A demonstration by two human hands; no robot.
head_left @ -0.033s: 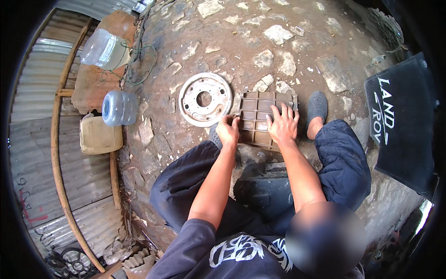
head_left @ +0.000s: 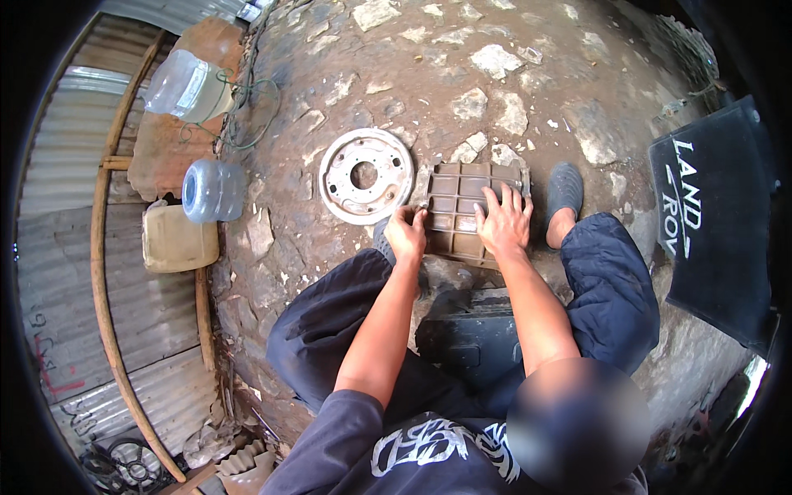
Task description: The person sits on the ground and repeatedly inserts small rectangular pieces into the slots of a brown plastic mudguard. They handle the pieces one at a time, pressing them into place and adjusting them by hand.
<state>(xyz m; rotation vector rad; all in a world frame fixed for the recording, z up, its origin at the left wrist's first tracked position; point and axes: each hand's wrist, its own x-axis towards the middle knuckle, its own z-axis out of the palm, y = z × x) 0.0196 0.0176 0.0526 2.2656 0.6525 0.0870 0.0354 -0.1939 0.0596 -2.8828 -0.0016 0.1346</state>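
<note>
A brown ribbed metal housing (head_left: 455,206), its top crossed by a grid of raised ribs, lies on the ground between my feet. My right hand (head_left: 505,223) rests on its right part, palm down and fingers spread. At the housing's left edge, my left hand (head_left: 406,234) has thumb and fingers brought together in a pinch. What sits between those fingertips is too small and covered to make out. Just left of the housing, close to my left hand, a whitish steel wheel rim (head_left: 338,177) with rusty marks lies flat.
Uneven stony ground (head_left: 470,103) surrounds me. Leftward are a blue water jug (head_left: 219,191), a yellowish jerrycan (head_left: 177,239), a larger clear bottle (head_left: 194,87) and a corrugated metal wall (head_left: 62,272). A black mudflap-like panel (head_left: 718,223) stands at right; a dark case (head_left: 470,342) lies between my legs.
</note>
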